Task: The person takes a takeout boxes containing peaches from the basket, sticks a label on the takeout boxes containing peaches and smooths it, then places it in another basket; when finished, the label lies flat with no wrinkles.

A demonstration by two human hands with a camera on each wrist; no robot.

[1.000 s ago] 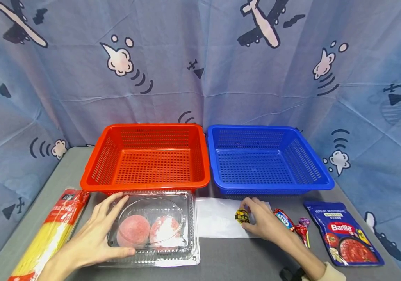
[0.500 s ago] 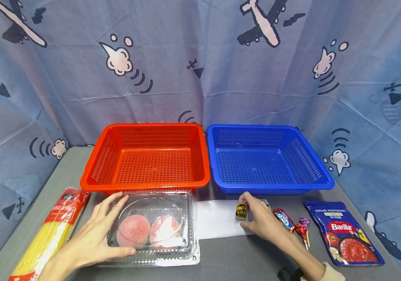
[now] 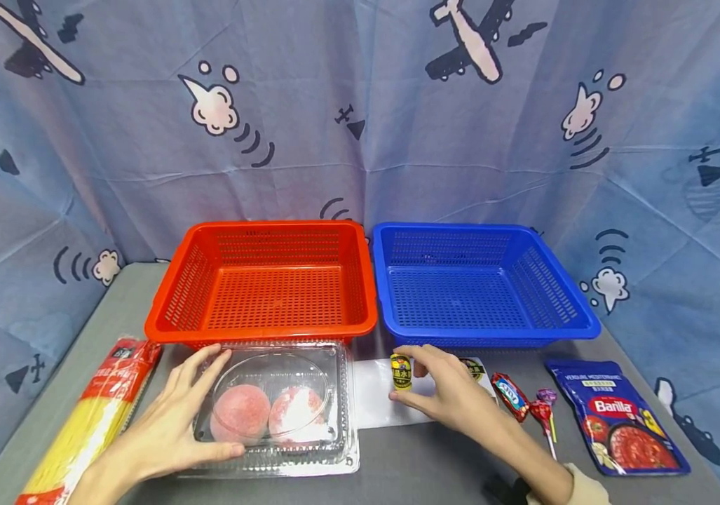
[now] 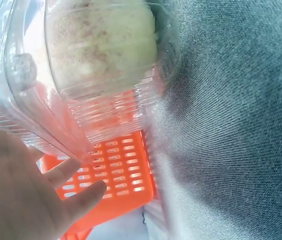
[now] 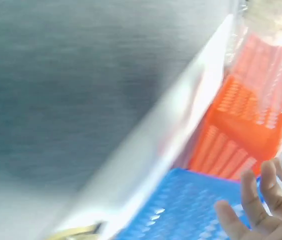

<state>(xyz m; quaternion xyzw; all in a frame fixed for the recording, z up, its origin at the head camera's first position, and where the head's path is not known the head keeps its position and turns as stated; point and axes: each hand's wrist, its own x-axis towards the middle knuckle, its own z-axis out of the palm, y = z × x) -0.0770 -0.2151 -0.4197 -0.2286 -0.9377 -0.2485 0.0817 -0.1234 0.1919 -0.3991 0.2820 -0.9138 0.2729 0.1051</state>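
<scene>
Curled label (image 3: pixel 401 372) pinched in the right hand (image 3: pixel 451 389); left hand (image 3: pixel 164 424) at the fruit container (image 3: pixel 328 464)

Head view: right hand grasps the yellow-and-black label between thumb and fingers, above a white strip (image 3: pixel 369 401) on the tabletop (image 3: pixel 400 463), right of the container. Left hand is spread and relaxed along the container's left side, fingertips at its far edge, thumb at the near part; clenched on nothing. Two reddish fruits (image 3: pixel 240 414) under the clear lid. Red basket (image 3: pixel 261 337) stands beyond, blue basket (image 3: pixel 492 333) to its right. Judgement: label looks feather-light, floppy, probably tacky on the back; best taken by an edge, face outward. Container likely light and slick, its thin walls easily dented; steady it at the rim. Fruits probably bruise under pressure.

Left wrist view: fingers extended beside the clear wall; contact there cannot be told. One fruit shows mottled through the plastic.

Right wrist view: blurred. Thumb and fingers at the right edge, around a pale curled piece, apparently the label's back. Both baskets lie beyond.
</scene>
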